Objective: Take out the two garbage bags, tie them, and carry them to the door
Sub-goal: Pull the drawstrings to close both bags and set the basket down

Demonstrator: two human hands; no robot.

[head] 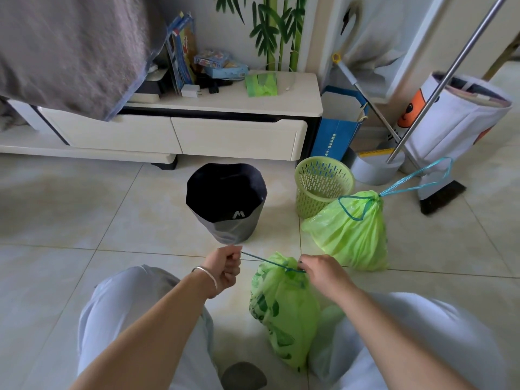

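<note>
Left hand fisted around the thin blue drawstring, pulling it taut toward 10 o'clock from the neck of the near translucent green plastic garbage bag. Right hand at the bag's gathered mouth, fingers curled down onto the drawstring and bunched plastic there; exact pinch hard to tell. This bag sits on the pale tiled floor between the person's knees, at about 6 o'clock in the view, mouth cinched. Second green plastic garbage bag at 3 o'clock of centre, on the floor, mouth already drawn closed, its blue drawstring loop trailing toward 2 o'clock. Black-lined grey soft bin at centre, upright, well apart from both hands. Light green perforated plastic wastebasket just beside the second bag at its 10 o'clock, upright. Cream low TV cabinet at 12 o'clock. Silver bangle on left wrist.
</note>
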